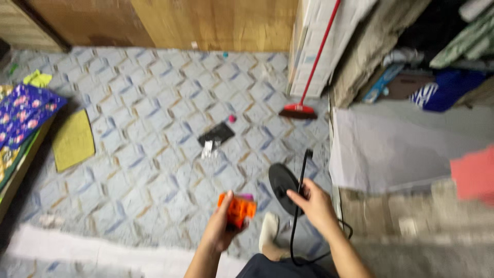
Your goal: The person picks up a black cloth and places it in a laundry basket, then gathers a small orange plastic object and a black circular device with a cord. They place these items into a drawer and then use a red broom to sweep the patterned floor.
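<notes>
Low in the frame, the left hand (220,229) grips a small orange plastic block (236,208); the right hand (314,203) pinches a thin black cord (301,190) beside a round black disc (282,184).

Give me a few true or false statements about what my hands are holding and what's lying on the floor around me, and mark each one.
1. The left hand holds an orange block-like object. True.
2. The right hand is empty. False: it grips a black cable next to a black round disc.
3. A red broom leans by the white panel. True.
4. The floor is bare wood. False: it has a blue-grey diamond pattern.
5. A yellow mat lies on the floor to the left. True.
6. The small pink object sits in the left hand. False: it lies on the floor near a black flat item.
</notes>
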